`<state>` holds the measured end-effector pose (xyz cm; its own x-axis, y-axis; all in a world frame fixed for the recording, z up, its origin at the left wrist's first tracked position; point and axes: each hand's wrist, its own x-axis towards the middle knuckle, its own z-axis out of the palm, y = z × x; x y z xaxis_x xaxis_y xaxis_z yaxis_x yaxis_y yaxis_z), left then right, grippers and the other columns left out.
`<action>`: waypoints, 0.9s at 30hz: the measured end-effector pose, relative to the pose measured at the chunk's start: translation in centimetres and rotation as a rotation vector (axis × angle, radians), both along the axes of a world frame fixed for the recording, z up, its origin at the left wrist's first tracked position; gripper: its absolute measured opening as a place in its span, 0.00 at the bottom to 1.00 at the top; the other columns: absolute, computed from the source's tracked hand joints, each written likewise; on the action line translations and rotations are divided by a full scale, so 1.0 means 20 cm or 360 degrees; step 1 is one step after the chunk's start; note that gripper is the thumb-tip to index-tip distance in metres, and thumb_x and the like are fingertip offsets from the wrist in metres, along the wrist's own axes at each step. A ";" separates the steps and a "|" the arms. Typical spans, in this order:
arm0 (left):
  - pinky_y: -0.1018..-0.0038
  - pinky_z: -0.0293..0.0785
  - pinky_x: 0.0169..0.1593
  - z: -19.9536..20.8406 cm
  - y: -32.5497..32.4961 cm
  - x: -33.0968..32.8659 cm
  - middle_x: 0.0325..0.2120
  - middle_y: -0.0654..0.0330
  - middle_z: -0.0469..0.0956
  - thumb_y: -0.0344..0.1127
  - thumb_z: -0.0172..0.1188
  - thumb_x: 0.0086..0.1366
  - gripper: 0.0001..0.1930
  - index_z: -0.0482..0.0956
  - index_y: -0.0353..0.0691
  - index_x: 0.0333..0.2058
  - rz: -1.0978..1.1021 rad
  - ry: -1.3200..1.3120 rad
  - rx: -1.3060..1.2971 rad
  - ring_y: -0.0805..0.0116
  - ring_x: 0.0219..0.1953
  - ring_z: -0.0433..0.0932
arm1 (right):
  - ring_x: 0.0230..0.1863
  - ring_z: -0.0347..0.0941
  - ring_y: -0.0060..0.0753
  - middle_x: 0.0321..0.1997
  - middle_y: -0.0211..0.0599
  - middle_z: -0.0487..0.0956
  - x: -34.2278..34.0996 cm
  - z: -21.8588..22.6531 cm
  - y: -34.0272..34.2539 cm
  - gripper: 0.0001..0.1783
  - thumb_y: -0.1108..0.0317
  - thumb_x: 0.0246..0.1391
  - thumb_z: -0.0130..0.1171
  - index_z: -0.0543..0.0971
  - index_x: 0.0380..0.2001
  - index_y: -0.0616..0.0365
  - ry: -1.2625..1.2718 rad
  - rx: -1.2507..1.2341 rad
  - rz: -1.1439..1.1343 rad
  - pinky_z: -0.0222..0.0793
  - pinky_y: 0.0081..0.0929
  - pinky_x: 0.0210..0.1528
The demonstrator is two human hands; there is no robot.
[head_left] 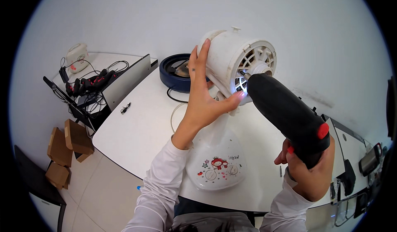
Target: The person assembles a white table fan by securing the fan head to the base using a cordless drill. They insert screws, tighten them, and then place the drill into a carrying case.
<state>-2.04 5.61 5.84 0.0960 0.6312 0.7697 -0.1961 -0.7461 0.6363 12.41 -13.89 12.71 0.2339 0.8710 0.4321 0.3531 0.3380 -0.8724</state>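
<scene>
A white fan motor housing [229, 54] with a slotted round end sits on top of a white fan base [217, 143], which bears cartoon prints and two dials. My left hand [206, 97] grips the housing from its left side, thumb near the slotted end and fingers spread up over the body. In my right hand [308, 170] is a black cordless screwdriver [285, 106] with red buttons. Its tip reaches the slotted end, and its light shines there. Whether the bit sits in a screw is too small to tell.
The white table [136, 128] carries a dark blue round appliance [167, 73] behind my left hand and a small black cable piece [125, 108]. On the left, another desk holds tangled black cables [93, 83]. Cardboard boxes [62, 145] stand on the floor. Further items lie at right.
</scene>
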 end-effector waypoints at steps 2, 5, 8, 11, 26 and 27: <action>0.52 0.65 0.57 -0.01 0.00 0.00 0.65 0.42 0.36 0.44 0.73 0.40 0.59 0.43 0.55 0.68 0.0014 -0.0003 0.0028 0.45 0.65 0.51 | 0.21 0.73 0.19 0.19 0.32 0.74 -0.01 0.00 0.00 0.20 0.79 0.29 0.53 0.72 0.34 0.67 -0.0011 0.0020 -0.0006 0.70 0.18 0.28; 0.52 0.65 0.56 0.00 0.00 -0.01 0.65 0.41 0.36 0.45 0.73 0.40 0.59 0.44 0.55 0.68 0.0020 -0.0004 -0.0017 0.45 0.66 0.51 | 0.21 0.71 0.18 0.19 0.32 0.74 0.00 -0.01 0.01 0.19 0.79 0.28 0.53 0.72 0.33 0.67 -0.0041 0.0047 0.0001 0.69 0.18 0.28; 0.52 0.65 0.56 0.00 0.00 -0.02 0.65 0.41 0.36 0.45 0.73 0.40 0.59 0.44 0.55 0.68 0.0063 0.0027 -0.0013 0.44 0.66 0.50 | 0.20 0.70 0.17 0.18 0.31 0.74 0.00 -0.01 0.01 0.18 0.79 0.28 0.53 0.72 0.31 0.67 -0.0081 0.0029 0.0008 0.67 0.18 0.27; 0.53 0.65 0.56 0.00 0.00 0.00 0.65 0.40 0.37 0.44 0.73 0.40 0.59 0.44 0.55 0.68 0.0061 0.0014 0.0027 0.44 0.66 0.49 | 0.20 0.68 0.17 0.18 0.31 0.73 -0.02 0.00 0.00 0.18 0.79 0.27 0.53 0.72 0.31 0.66 -0.0083 0.0013 -0.0057 0.66 0.18 0.27; 0.51 0.61 0.60 0.01 0.03 -0.01 0.66 0.44 0.39 0.40 0.71 0.40 0.57 0.45 0.58 0.68 -0.0195 -0.0037 -0.0011 0.46 0.67 0.49 | 0.24 0.76 0.28 0.26 0.44 0.78 0.08 -0.10 -0.12 0.27 0.72 0.34 0.62 0.71 0.43 0.69 -0.0269 0.0098 -0.0365 0.72 0.25 0.31; 0.51 0.61 0.60 0.00 0.04 -0.04 0.67 0.44 0.39 0.40 0.71 0.40 0.57 0.45 0.58 0.68 -0.0219 -0.0042 -0.0009 0.46 0.67 0.49 | 0.24 0.76 0.29 0.28 0.45 0.78 0.11 -0.09 -0.15 0.30 0.70 0.37 0.63 0.69 0.46 0.72 -0.0168 0.0186 -0.0237 0.74 0.26 0.31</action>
<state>-2.90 6.41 5.81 0.1619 0.6178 0.7695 -0.3129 -0.7074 0.6338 14.68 -16.80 10.90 0.3043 0.7727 0.5570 0.4941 0.3719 -0.7859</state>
